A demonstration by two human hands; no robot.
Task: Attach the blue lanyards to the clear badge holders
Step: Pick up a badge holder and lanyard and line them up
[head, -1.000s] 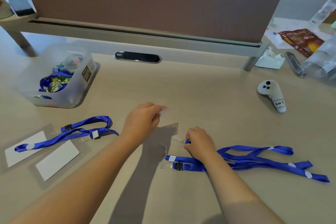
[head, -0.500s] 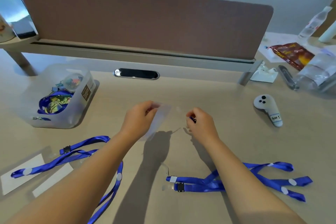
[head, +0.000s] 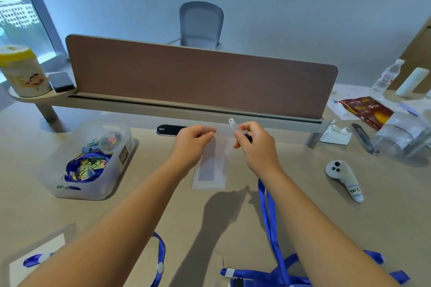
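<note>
Now, blue lanyard runs from near desk edge up to right hand, pinched on clear clip strap. Left hand pinches top of clear badge holder, long side hanging down over desk. Clip just right of holder top. Right hand nearer.

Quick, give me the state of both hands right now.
Left hand: closed, pinching the top edge of the clear badge holder.
Right hand: closed, holding the blue lanyard by its clear clip end.
</note>
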